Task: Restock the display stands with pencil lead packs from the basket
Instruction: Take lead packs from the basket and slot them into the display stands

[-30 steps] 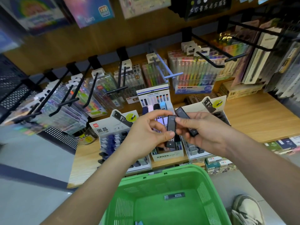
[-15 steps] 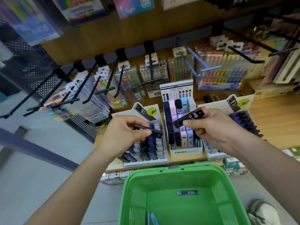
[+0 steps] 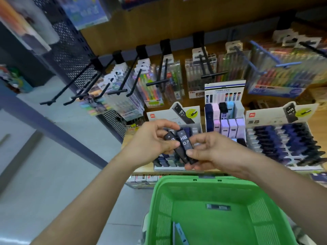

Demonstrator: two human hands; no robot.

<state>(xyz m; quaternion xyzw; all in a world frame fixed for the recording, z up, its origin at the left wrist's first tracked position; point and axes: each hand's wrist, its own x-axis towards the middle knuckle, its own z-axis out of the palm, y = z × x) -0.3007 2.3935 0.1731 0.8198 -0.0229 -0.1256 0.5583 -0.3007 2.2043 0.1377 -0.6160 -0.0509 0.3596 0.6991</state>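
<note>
Over the left display stand (image 3: 157,119), the hands have come back together: left hand (image 3: 152,140) pinching one dark lead pack (image 3: 169,137), right hand (image 3: 214,151) gripping the HB 0.7 pack (image 3: 184,141) right beside it. Neither is slotted yet; the green basket (image 3: 194,180) waits just below.

This is a stationery shop: black metal peg hooks (image 3: 160,82) on the far wall carry hanging clear packs of coloured pens (image 3: 152,92). White cardboard display stands (image 3: 281,115) filled with small dark pencil lead packs (image 3: 283,138) sit on a wooden shelf (image 3: 319,119), and a green plastic shopping basket (image 3: 203,181) stands near.
</note>
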